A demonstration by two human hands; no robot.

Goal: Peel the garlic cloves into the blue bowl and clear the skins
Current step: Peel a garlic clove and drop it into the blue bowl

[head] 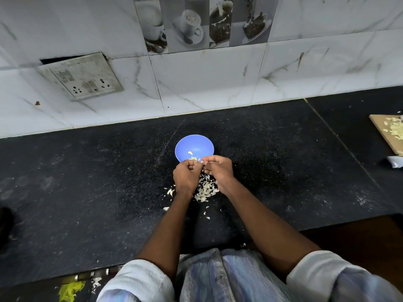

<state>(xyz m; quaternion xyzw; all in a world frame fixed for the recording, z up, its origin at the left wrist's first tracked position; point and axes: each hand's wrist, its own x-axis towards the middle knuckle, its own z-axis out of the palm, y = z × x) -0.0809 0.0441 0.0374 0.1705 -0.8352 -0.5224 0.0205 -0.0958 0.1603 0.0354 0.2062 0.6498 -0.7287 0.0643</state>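
Both hands are together at the middle of the counter, knuckles up, fingers curled in tight. The left hand (188,176) and the right hand (218,168) meet fingertip to fingertip just over the near rim of the small round blue bowl (194,147). A pale speck shows right where the fingertips touch, likely a garlic clove (202,162) pinched between them, though it is too small to be sure which hand has the firmer hold.

Under the wrists lies a heap of papery off-white garlic skins (206,189), piled between the two hands and spilling toward the person. A few stray flakes (170,192) sit just left of the left wrist, and more are scattered nearer the counter's front edge.

In the bowl, a few pale peeled pieces (190,153) rest on the near side of its floor; the far side is bare blue.

All of this sits on a black speckled stone counter (87,182). Behind it rises a white marble-patterned tiled wall (207,79), with a grimy grey switch-and-socket plate (81,76) on the left and a strip of coffee-cup picture tiles (202,22) above. At the far right edge, a tan wooden cutting board (387,131) carries chopped pale bits. Rolled pale sleeves (139,280) frame the bottom of the view.
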